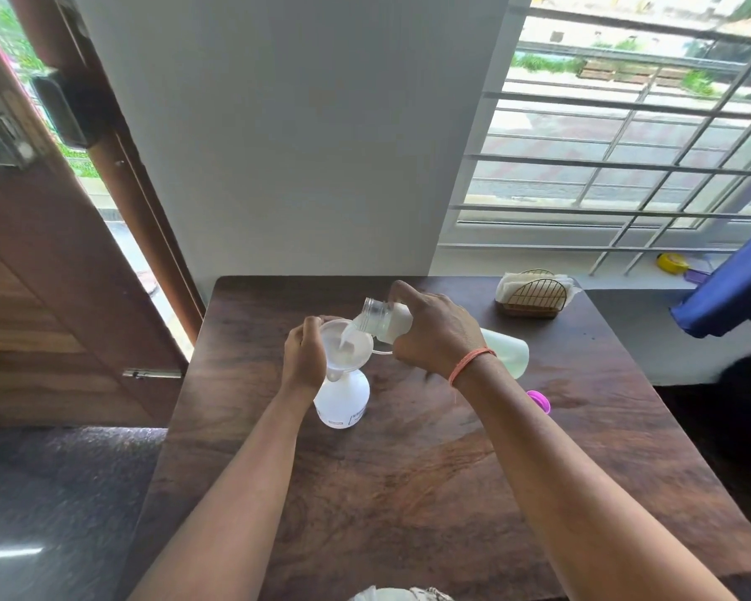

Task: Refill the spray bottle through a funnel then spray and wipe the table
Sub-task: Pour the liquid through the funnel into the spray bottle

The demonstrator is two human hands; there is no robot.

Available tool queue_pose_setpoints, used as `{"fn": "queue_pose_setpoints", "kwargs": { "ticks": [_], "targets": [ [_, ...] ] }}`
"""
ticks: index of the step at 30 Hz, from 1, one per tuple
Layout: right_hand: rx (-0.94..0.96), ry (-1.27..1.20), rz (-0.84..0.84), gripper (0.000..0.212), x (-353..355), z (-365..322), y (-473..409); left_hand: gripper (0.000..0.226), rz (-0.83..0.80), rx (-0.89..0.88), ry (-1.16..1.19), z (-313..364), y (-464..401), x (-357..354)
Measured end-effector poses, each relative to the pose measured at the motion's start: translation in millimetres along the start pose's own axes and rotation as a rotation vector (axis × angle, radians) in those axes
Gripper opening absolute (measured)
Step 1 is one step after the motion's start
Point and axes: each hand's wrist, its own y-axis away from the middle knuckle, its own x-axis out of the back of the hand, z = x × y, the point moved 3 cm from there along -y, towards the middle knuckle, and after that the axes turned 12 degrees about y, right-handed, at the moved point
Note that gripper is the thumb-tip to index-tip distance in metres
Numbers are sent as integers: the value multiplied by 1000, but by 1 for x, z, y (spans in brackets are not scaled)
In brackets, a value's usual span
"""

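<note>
A white spray bottle [343, 399] without its head stands upright on the dark wooden table [408, 492]. A white funnel [350, 344] sits in its neck. My left hand [305, 357] grips the funnel's rim on the left side. My right hand [434, 334] holds a translucent refill bottle [506, 351] tipped over to the left, its open mouth above the funnel. Clear liquid runs from the mouth into the funnel.
A pink cap [540, 401] lies on the table behind my right forearm. A wire holder with white napkins [534, 292] stands at the far right corner. A white cloth [391, 594] shows at the near edge. A wall and barred window lie beyond.
</note>
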Motion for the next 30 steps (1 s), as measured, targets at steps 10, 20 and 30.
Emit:
{"fn": "queue_pose_setpoints", "kwargs": {
  "ticks": [10, 20, 30],
  "targets": [
    [-5, 24, 5, 39, -4, 2, 0, 43, 1, -4, 18, -1, -1, 0],
    [8, 51, 8, 40, -7, 3, -1, 44, 10, -7, 10, -5, -4, 1],
    [3, 58, 5, 42, -4, 2, -1, 44, 17, -7, 2, -5, -4, 1]
  ]
}}
